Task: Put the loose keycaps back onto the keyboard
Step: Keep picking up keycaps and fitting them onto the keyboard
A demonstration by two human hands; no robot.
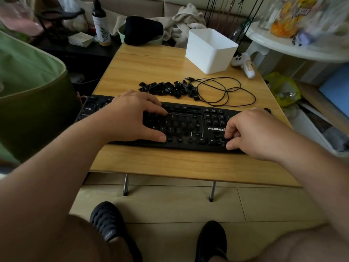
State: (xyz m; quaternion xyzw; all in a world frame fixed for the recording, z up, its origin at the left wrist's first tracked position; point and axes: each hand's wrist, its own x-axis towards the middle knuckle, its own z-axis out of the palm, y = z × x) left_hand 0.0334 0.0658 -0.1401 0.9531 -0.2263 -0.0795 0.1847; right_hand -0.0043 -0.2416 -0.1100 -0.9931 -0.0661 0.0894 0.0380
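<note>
A black keyboard (188, 127) lies across the wooden table, with several keys missing in its middle and right part. Behind it, a pile of loose black keycaps (168, 88) sits on the table. My left hand (132, 116) rests flat on the keyboard's middle with fingers spread, the thumb near the bottom row. Over the arrow-key area at the right, my right hand (251, 133) has its fingers curled down, tips close to the thumb. Whether they pinch a keycap is hidden.
The keyboard's black cable (226, 91) lies coiled right of the keycaps. A white box (209, 52) stands at the table's back right, a white game controller (245, 65) beside it. The wooden table (151, 69) ends just in front of the keyboard.
</note>
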